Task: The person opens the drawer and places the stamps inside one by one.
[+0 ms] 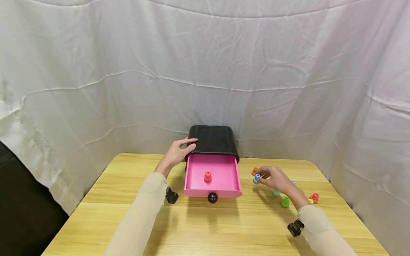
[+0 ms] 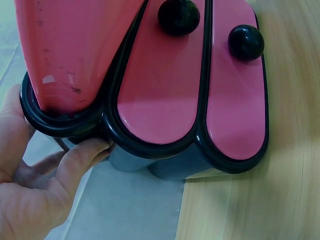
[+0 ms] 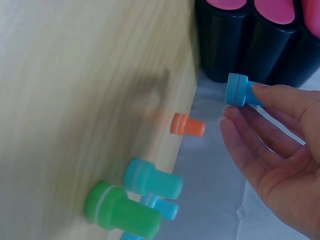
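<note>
Currently right hand (image 1: 278, 180) pinches a small blue plastic peg (image 3: 236, 90) at its fingertips (image 3: 260, 90), lifted off the wooden table (image 1: 224, 227), right of the open pink drawer (image 1: 224, 174). Peg is stubby and flanged with a pale band. Left hand (image 1: 176, 153) rests, fingers relaxed, on the black drawer cabinet (image 1: 213, 139).

A wooden table (image 1: 105, 220) stands before creased white cloth (image 1: 205, 71) draped all round

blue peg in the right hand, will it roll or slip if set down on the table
The blue peg looks like smooth, rigid plastic, so probably light and a bit slippery. Its round stepped body would likely roll on its side; upright on the wide end, like the green peg, it should stay.
</note>
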